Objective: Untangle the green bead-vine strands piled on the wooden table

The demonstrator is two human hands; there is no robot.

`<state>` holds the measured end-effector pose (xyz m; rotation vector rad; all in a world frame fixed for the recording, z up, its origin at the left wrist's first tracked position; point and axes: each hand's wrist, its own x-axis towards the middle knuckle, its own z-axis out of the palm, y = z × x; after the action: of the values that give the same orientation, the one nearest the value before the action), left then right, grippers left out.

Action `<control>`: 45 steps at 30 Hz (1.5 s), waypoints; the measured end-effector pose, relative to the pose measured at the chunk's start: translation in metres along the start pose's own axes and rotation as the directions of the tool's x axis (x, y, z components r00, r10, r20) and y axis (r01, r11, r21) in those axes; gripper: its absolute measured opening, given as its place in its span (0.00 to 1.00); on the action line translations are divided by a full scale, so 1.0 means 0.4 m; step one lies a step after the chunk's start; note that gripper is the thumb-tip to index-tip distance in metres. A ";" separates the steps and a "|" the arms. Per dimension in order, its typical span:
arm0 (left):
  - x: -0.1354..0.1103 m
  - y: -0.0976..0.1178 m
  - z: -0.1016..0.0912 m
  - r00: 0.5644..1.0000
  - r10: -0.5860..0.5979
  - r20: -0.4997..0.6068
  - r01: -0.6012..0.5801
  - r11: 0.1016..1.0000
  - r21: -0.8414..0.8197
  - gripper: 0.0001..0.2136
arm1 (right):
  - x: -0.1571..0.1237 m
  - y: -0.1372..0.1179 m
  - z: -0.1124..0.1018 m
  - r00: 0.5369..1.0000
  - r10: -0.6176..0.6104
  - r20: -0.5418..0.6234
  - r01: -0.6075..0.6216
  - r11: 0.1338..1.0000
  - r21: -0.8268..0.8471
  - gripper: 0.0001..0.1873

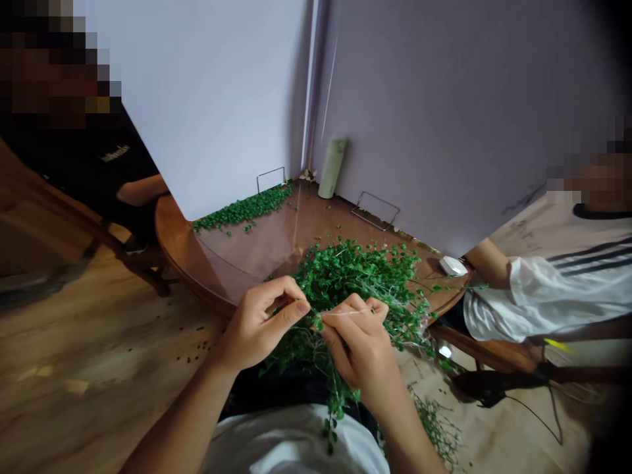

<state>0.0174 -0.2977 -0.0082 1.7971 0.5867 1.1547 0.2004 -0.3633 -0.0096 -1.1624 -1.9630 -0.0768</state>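
A large tangled heap of artificial-looking green leafy vines [355, 263] with thin pale strands covers the near table edge and hangs into my lap. Over its front side, my left hand [269, 319] pinches thumb and forefinger together at a small leafy sprig. Close beside it, my right hand [363, 336] is closed round a thin vine stem [345, 312], whose pale strand runs across the fingers. A small green leaf [317, 324] shows between the two hands. More of the vine dangles below my right hand.
Small loose green leaves [247, 209] lie piled along a white divider panel [212, 99]. A pale green bottle [333, 168] stands by the grey panel [444, 112]. A white device [453, 266] sits at the table's right edge. People sit left and right. Vine scraps [437, 421] litter the floor.
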 end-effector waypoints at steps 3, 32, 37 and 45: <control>-0.009 -0.018 0.036 0.994 -0.056 -0.095 0.038 0.981 -0.190 0.15 | 0.005 -0.017 -0.005 1.000 -0.005 0.030 0.005 1.000 0.001 0.09; 0.046 -0.057 -0.149 0.922 0.240 -0.303 -0.065 0.869 0.491 0.14 | 0.003 0.008 0.019 0.999 0.023 -0.026 -0.024 1.000 -0.016 0.11; -0.089 0.034 -0.002 0.917 0.347 -0.194 -0.194 0.816 0.545 0.05 | 0.004 -0.012 0.029 0.998 0.022 -0.053 -0.020 0.999 0.027 0.09; -0.071 0.026 0.015 0.999 -0.019 0.041 0.007 0.964 0.266 0.12 | -0.002 -0.031 0.029 0.997 0.007 -0.079 -0.002 0.998 0.064 0.09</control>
<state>0.0092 -0.3269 -0.0135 2.0363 0.7559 1.0644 0.1839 -0.3659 -0.0135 -1.1053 -1.8796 -0.0563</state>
